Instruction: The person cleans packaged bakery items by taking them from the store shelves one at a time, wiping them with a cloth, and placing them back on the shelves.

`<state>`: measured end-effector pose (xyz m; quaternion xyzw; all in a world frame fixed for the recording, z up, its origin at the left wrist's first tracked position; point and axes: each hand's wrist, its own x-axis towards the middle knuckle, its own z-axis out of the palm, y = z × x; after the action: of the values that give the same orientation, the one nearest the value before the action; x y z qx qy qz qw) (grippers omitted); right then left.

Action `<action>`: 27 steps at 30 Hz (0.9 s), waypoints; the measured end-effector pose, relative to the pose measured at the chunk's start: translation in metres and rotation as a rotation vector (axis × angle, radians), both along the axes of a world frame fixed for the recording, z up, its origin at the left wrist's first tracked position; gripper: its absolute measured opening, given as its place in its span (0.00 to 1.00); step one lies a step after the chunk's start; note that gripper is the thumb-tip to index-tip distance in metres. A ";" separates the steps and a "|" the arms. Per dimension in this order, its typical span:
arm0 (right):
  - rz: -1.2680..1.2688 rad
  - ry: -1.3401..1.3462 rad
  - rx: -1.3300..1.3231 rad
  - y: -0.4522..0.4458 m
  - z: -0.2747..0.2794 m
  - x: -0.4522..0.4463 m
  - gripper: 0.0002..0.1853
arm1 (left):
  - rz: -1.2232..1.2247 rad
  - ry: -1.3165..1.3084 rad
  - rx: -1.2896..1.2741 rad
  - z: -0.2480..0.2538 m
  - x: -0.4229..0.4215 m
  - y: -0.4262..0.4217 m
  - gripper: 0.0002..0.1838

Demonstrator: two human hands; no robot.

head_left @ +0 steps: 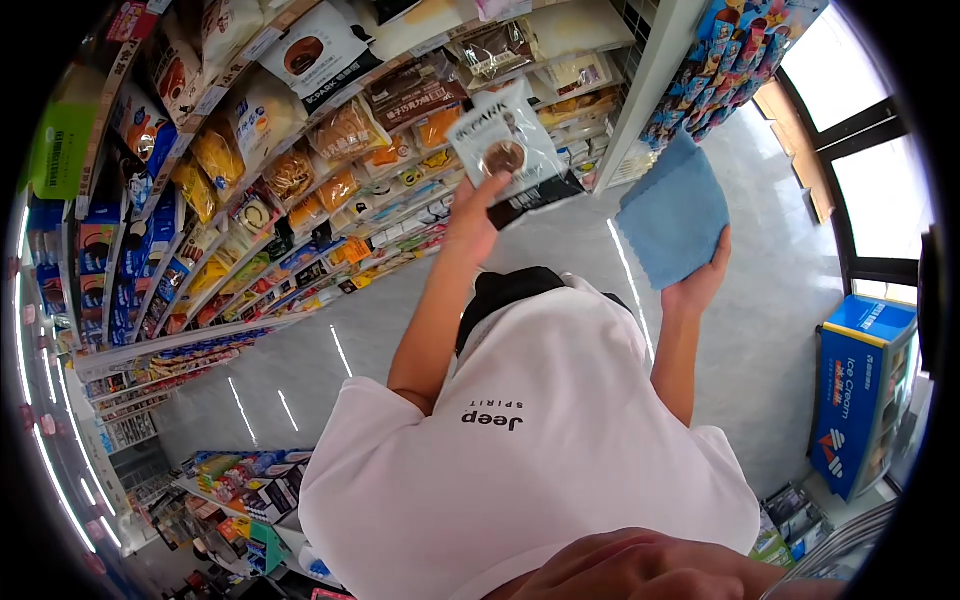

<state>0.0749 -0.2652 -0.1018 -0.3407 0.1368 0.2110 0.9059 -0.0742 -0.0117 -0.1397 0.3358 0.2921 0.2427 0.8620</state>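
My left hand [472,222] is closed on the lower left edge of a white and black snack bag [505,150]. The bag has "PARK" lettering and a round brown food picture, and is held up in front of the shelves. A thumb or finger lies on its front. On the right, my right hand [700,285] grips the bottom corner of a blue cloth [675,215] with a zigzag edge. The cloth stands up from the hand, apart from the shelf unit. A similar white and black bag [318,52] sits on the upper shelf.
Shelves of packaged breads and snacks [345,130] curve along the left and front. Small colourful packets [710,65] hang on a rack at the shelf end. A blue ice cream freezer [862,395] stands at right by glass doors [860,150]. Grey floor [750,340] lies between.
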 end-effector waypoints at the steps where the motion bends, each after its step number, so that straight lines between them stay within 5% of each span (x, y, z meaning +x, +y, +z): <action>1: -0.008 0.007 -0.005 -0.003 0.000 0.001 0.30 | 0.032 0.033 0.101 0.019 0.001 0.012 0.33; 6: -0.029 0.023 -0.061 -0.009 -0.002 0.001 0.29 | 0.170 0.109 0.574 0.109 0.017 0.085 0.38; 10: 0.003 0.018 -0.034 -0.011 -0.014 -0.005 0.28 | 0.192 0.161 0.920 0.130 0.034 0.148 0.43; 14: 0.050 0.022 0.024 -0.009 -0.014 -0.009 0.28 | 0.389 0.725 0.842 0.176 0.065 0.145 0.54; 15: 0.051 0.026 0.026 -0.010 -0.016 -0.009 0.28 | 0.245 0.461 0.978 0.178 0.061 0.150 0.54; 19: 0.053 0.039 0.017 -0.011 -0.018 -0.010 0.27 | 0.273 0.544 1.156 0.174 0.076 0.168 0.55; 27: 0.061 0.037 0.043 -0.015 -0.019 -0.009 0.28 | 0.285 0.662 1.096 0.169 0.096 0.189 0.57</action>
<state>0.0662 -0.2799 -0.1205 -0.3213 0.1386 0.2479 0.9034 0.0217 0.1770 0.0289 0.7412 0.4176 0.3522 0.3900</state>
